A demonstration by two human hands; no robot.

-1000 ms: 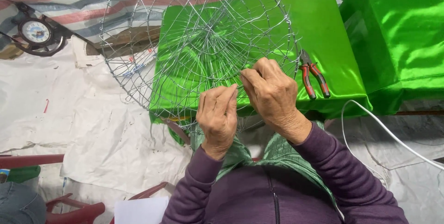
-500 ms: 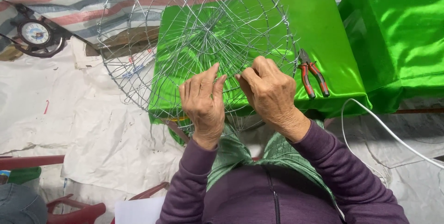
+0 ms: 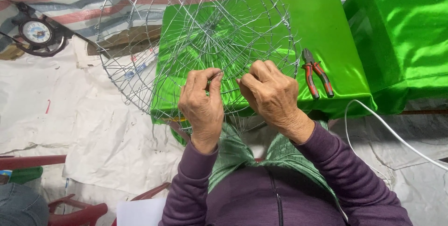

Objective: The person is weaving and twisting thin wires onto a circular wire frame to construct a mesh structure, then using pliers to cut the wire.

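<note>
Currently left hand (image 3: 201, 99) and right hand (image 3: 269, 93) each pinched on strands of round silver wire-mesh frame (image 3: 196, 34), which rests on green satin-covered table (image 3: 326, 25). Red-handled pliers (image 3: 316, 73) just right of frame.

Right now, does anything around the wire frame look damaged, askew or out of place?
Nothing stands out. Both hands, left hand and right hand, pinch the round wire frame over the green cloth; red-handled pliers lie flat beside it.
</note>
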